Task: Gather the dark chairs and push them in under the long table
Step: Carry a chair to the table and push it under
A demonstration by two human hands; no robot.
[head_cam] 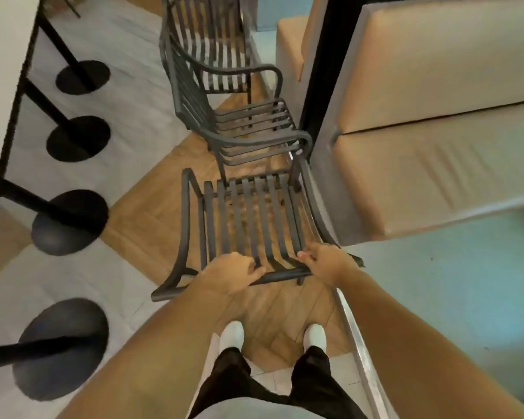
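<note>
A dark slatted metal chair (245, 219) stands right in front of me, its back toward me. My left hand (233, 272) grips the top rail of its backrest at the left. My right hand (324, 261) holds the same rail at its right end, fingers curled over it. A second dark chair (224, 110) stands just beyond, sideways, its seat toward the right. A third dark chair (206, 31) is behind that one. The long white table (3, 71) runs along the left edge, carried on black posts with round bases (70, 222).
Tan cushioned benches (436, 116) fill the right side behind a black post (327, 65). A metal floor strip (357, 343) runs by my right foot. My white shoes (232, 334) stand on wood flooring between grey tiles and a teal floor.
</note>
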